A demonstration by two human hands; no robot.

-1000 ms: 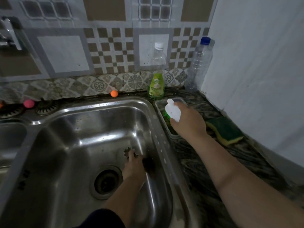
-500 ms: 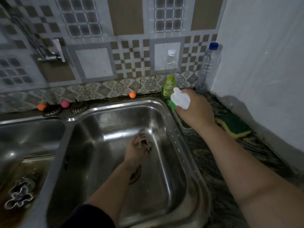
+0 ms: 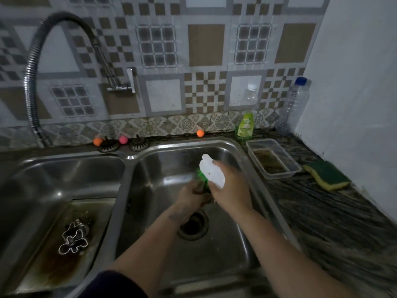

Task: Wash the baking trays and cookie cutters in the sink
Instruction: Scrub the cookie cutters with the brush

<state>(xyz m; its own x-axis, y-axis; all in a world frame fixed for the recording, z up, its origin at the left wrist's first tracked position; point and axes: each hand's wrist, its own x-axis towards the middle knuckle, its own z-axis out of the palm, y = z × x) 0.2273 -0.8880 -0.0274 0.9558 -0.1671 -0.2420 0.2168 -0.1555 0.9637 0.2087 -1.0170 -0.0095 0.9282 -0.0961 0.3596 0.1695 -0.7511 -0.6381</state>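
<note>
Over the right sink basin (image 3: 247, 244), my right hand (image 3: 233, 190) grips a scrub brush (image 3: 211, 173) with a white handle and green bristles. My left hand (image 3: 192, 195) holds a small metal cookie cutter (image 3: 200, 188), mostly hidden by my fingers, right against the green bristles. In the left basin a dirty, rust-stained baking tray (image 3: 71, 261) lies flat. On the tray rest metal cookie cutters (image 3: 74, 240) with lobed outlines.
A flexible tap hose (image 3: 32, 72) arches over the left basin. A green dish soap bottle (image 3: 245, 125), two clear bottles, a plastic container (image 3: 272, 158) and a green-yellow sponge (image 3: 327, 178) sit on the right counter. Small coloured balls and strainers line the back rim.
My right hand has carried the brush from the container on the counter into the right basin. My left hand has lifted the cutter up to meet it. The view has shifted left and up.
</note>
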